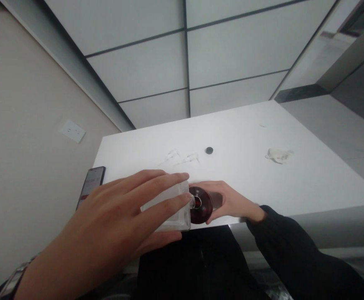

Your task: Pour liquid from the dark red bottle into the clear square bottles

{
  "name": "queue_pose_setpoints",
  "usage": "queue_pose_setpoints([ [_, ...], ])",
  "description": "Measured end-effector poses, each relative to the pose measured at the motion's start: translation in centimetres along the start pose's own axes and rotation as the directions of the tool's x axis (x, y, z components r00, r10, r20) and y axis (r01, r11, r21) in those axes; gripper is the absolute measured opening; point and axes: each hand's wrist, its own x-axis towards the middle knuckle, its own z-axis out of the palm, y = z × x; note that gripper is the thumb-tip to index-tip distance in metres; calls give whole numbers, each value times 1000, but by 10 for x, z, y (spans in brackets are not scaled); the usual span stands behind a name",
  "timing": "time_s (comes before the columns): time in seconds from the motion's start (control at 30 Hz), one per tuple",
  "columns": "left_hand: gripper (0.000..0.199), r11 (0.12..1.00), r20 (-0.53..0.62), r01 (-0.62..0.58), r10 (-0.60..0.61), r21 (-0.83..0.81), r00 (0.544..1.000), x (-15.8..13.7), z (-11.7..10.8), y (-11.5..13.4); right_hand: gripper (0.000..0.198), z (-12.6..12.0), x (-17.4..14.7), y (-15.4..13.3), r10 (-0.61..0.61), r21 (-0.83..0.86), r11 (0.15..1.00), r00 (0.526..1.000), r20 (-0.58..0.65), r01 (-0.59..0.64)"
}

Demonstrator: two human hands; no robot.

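My left hand (119, 212) is wrapped over a clear, square-sided glass bottle (182, 214), tipped on its side with its neck toward the right. The neck meets the open mouth of a dark reddish-brown round bottle (202, 212). My right hand (228, 198) grips that brown bottle from its right side, near the table's front edge. Whether liquid is passing between the two bottles I cannot make out. Beyond them on the table lie a small dark round cap (209, 150) and two clear plastic pieces (190, 158) that look like spray or dropper tops.
The white table (241, 133) runs up to paneled sliding doors (232, 54). A crumpled whitish tissue or wrapper (278, 155) lies on the right. At the left edge a phone (91, 183) is propped near the wall, below a socket (72, 131).
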Motion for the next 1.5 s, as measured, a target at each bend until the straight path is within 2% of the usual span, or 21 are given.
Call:
queue_pose_setpoints([
  [0.27, 36, 1000, 15, 2, -2, -23, 1000, 4, 1, 1, 86, 0, 0, 1, -18, -14, 1000, 1000, -1, 18],
  [0.87, 37, 997, 7, -72, 72, -8, 997, 7, 0, 0, 85, 1, 1, 0, -13, -8, 1000, 1000, 1, 13],
  [1.0, 37, 998, 28, -63, 62, 21, 998, 8, 0, 1, 84, 1, 1, 0, -5, -2, 1000, 1000, 5, 5],
  [1.2, 33, 997, 19, -75, 75, -24, 997, 14, -3, 2, 86, 1, 1, 1, -1, 8, 1000, 1000, 8, 1],
  [1.5, 33, 997, 31, -65, 66, -32, 997, 18, -2, 2, 80, 1, 3, -2, -5, 23, 1000, 1000, 6, 4],
])
